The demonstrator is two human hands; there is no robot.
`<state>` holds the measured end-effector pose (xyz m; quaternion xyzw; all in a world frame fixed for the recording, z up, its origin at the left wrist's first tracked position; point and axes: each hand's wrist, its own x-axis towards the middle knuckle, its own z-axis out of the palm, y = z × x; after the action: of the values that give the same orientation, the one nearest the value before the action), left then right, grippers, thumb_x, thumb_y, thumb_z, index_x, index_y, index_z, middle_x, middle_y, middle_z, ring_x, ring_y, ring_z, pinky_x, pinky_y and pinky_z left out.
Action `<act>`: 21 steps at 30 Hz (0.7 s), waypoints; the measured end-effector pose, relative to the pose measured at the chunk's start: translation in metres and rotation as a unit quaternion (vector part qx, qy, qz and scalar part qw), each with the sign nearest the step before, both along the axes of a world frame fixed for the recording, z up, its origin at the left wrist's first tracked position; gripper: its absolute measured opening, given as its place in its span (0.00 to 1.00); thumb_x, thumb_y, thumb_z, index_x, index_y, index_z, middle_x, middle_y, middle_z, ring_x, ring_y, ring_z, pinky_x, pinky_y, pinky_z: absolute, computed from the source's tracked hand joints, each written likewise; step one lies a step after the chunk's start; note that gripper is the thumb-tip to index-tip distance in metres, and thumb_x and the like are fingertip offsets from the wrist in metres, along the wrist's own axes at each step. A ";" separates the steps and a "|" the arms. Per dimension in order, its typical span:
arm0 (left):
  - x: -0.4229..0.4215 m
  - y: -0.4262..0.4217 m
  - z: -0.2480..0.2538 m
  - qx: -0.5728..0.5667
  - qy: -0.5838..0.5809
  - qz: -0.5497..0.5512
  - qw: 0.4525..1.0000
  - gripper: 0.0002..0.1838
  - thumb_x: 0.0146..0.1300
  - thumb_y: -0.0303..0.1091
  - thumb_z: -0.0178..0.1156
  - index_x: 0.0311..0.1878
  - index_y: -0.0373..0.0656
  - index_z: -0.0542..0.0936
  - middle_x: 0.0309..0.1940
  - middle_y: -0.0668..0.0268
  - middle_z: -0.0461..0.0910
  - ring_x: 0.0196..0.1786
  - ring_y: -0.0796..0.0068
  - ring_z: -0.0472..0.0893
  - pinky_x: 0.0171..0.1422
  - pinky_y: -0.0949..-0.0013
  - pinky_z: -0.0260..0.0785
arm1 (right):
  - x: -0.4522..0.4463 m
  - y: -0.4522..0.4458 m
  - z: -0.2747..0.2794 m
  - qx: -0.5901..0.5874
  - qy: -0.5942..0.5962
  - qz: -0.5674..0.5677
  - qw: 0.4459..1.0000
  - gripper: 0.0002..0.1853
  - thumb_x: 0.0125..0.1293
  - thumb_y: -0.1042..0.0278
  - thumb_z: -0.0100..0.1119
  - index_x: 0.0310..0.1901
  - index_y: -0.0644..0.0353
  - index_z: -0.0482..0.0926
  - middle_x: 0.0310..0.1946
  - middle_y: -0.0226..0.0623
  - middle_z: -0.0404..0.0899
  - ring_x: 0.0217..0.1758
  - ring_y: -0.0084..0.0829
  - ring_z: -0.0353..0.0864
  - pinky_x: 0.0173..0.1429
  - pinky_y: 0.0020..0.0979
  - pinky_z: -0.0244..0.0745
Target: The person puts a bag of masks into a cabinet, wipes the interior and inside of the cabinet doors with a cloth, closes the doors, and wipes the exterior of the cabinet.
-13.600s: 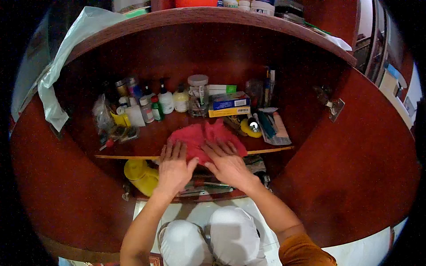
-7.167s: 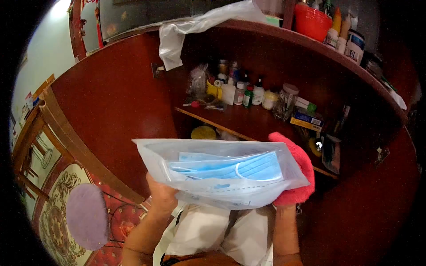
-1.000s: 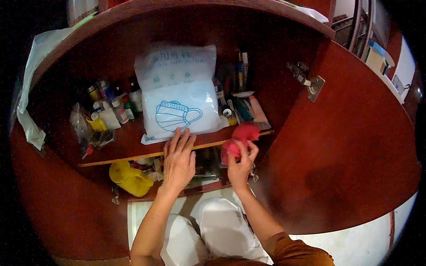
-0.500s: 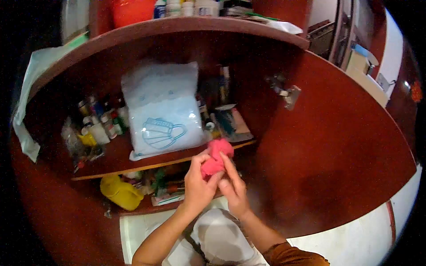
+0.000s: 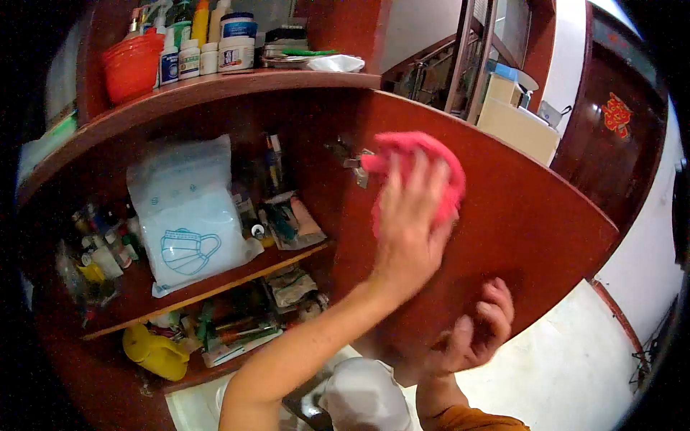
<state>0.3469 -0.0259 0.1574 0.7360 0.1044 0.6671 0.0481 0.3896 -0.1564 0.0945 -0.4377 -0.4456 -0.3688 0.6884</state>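
Observation:
My left hand (image 5: 413,223) presses a pink cloth (image 5: 456,187) against the inner face of the open cabinet door (image 5: 546,230), close to the metal hinge (image 5: 361,167). The fingers lie over the cloth and are smeared by motion. Lower down, my right hand (image 5: 478,330) hangs in front of the door with its fingers loosely bent and apart, holding nothing. To the left, on the cabinet shelf (image 5: 215,296), rests a clear bag of face masks (image 5: 190,215).
Small bottles (image 5: 108,244) crowd the shelf's left side. A yellow container (image 5: 154,352) sits on the lower level. Along the cabinet top (image 5: 273,82) stand a red basket (image 5: 133,68), several bottles and a white jar (image 5: 236,54). White floor (image 5: 546,381) shows below the door.
The cloth, bunched between both hands before, is now spread under my left hand on the door. My left hand moved up and right; my right hand let go and moved right. The view swung right.

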 end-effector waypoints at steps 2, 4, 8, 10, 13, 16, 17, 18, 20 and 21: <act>0.010 -0.016 -0.031 0.122 0.086 0.007 0.989 0.30 0.63 0.38 0.60 0.70 0.48 0.69 0.72 0.53 0.63 0.76 0.45 0.58 0.77 0.40 0.48 | 0.018 -0.020 -0.005 0.048 -0.021 -0.020 0.998 0.13 0.56 0.70 0.50 0.45 0.59 0.72 0.52 0.47 0.74 0.63 0.49 0.69 0.71 0.48 0.60; 0.012 -0.032 -0.044 0.252 0.138 -0.074 0.955 0.28 0.63 0.35 0.58 0.68 0.50 0.71 0.72 0.55 0.63 0.76 0.45 0.58 0.76 0.42 0.53 | 0.037 -0.037 -0.005 0.088 -0.043 -0.070 0.993 0.18 0.55 0.74 0.45 0.49 0.62 0.72 0.60 0.51 0.70 0.68 0.45 0.65 0.75 0.44 0.56; 0.012 -0.020 -0.023 0.245 0.069 -0.055 0.965 0.25 0.63 0.32 0.57 0.65 0.51 0.74 0.70 0.56 0.66 0.75 0.54 0.62 0.76 0.46 0.56 | 0.066 -0.055 0.008 0.090 0.052 -0.130 0.986 0.24 0.62 0.72 0.46 0.61 0.64 0.67 0.67 0.51 0.64 0.72 0.42 0.62 0.74 0.44 0.56; 0.007 -0.001 0.002 0.153 -0.033 0.027 0.987 0.26 0.63 0.32 0.58 0.66 0.47 0.73 0.70 0.55 0.67 0.75 0.54 0.62 0.77 0.48 0.55 | 0.064 -0.053 0.020 0.099 0.161 0.084 0.978 0.33 0.64 0.62 0.54 0.69 0.65 0.60 0.68 0.51 0.63 0.71 0.43 0.61 0.74 0.43 0.55; 0.011 0.014 0.028 -0.093 -0.175 0.000 0.980 0.27 0.67 0.30 0.56 0.69 0.41 0.69 0.72 0.53 0.63 0.75 0.46 0.59 0.78 0.49 0.51 | 0.066 -0.065 0.019 0.038 0.217 0.117 0.968 0.35 0.65 0.60 0.53 0.70 0.66 0.58 0.66 0.51 0.65 0.70 0.43 0.64 0.73 0.42 0.57; 0.038 -0.016 0.036 -0.058 -0.142 0.046 0.987 0.23 0.72 0.33 0.51 0.69 0.40 0.69 0.70 0.51 0.66 0.74 0.50 0.63 0.77 0.51 0.52 | 0.061 -0.066 0.021 0.053 0.227 0.149 0.961 0.35 0.66 0.58 0.52 0.70 0.67 0.57 0.64 0.51 0.67 0.68 0.43 0.67 0.73 0.42 0.58; 0.048 -0.031 0.037 -0.009 -0.127 0.087 0.988 0.22 0.72 0.34 0.51 0.67 0.39 0.71 0.68 0.51 0.68 0.73 0.52 0.65 0.76 0.51 0.52 | 0.060 -0.067 0.023 0.056 0.231 0.157 0.958 0.34 0.66 0.58 0.52 0.70 0.67 0.58 0.64 0.51 0.67 0.68 0.42 0.67 0.73 0.41 0.58; 0.054 -0.045 0.036 0.052 -0.076 0.039 0.995 0.23 0.71 0.35 0.52 0.67 0.41 0.71 0.69 0.53 0.68 0.73 0.53 0.65 0.76 0.50 0.53 | 0.061 -0.067 0.023 0.055 0.223 0.167 0.959 0.32 0.67 0.60 0.49 0.70 0.67 0.58 0.64 0.51 0.67 0.68 0.41 0.67 0.73 0.40 0.58; 0.058 -0.072 0.030 0.187 0.045 -0.034 0.981 0.25 0.68 0.35 0.54 0.68 0.45 0.71 0.70 0.58 0.68 0.74 0.53 0.63 0.75 0.48 0.54 | 0.064 -0.068 0.022 0.050 0.209 0.184 0.959 0.29 0.69 0.64 0.43 0.70 0.66 0.58 0.64 0.49 0.67 0.68 0.38 0.66 0.72 0.37 0.59; 0.058 -0.082 0.030 0.259 0.113 -0.059 0.958 0.26 0.66 0.35 0.55 0.68 0.46 0.71 0.70 0.60 0.68 0.75 0.53 0.62 0.75 0.47 0.54 | 0.065 -0.069 0.022 0.065 0.216 0.214 0.950 0.29 0.69 0.64 0.44 0.70 0.67 0.59 0.64 0.50 0.67 0.68 0.39 0.66 0.73 0.39 0.59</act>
<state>0.4045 -0.1077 0.1869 0.7985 -0.1102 0.5802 -0.1170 0.4543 -0.2252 0.1168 -0.3559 -0.3440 -0.1377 0.8579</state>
